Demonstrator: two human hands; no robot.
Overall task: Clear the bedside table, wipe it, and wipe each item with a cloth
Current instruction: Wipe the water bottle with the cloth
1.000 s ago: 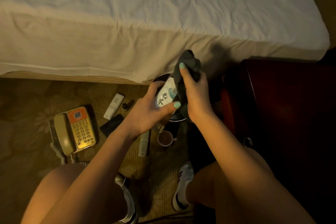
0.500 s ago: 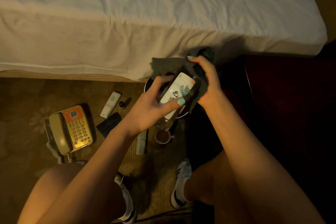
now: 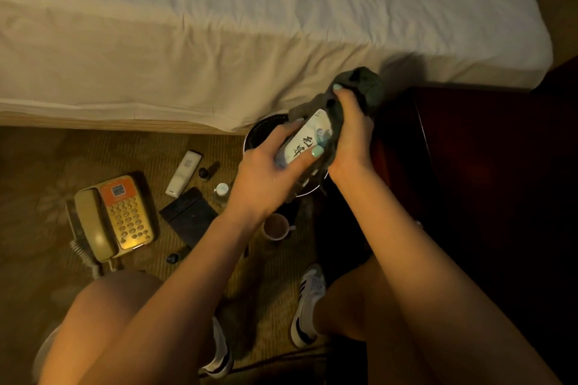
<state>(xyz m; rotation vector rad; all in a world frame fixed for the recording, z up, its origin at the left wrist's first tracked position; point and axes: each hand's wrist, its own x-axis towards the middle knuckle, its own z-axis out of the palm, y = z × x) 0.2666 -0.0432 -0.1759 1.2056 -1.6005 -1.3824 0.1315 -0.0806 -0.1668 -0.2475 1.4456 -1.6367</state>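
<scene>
Your left hand (image 3: 269, 175) grips the white packet printed with black characters (image 3: 305, 142), holding it over the patterned brown carpet (image 3: 62, 166) beside the dark red wooden bedside table (image 3: 469, 166). Your right hand (image 3: 352, 137) clutches the dark grey cloth (image 3: 367, 87) against the packet's far end.

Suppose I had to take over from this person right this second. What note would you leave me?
The left hand holds the white packet. The right hand grips the dark cloth against it.
The phone, remote, black case, small bottle and cup lie on the carpet beside the bedside table.
Done: those things are off the table. Whether it was wiped cannot be told.
Left: finish the packet, wipe whatever is unwiped.
</scene>
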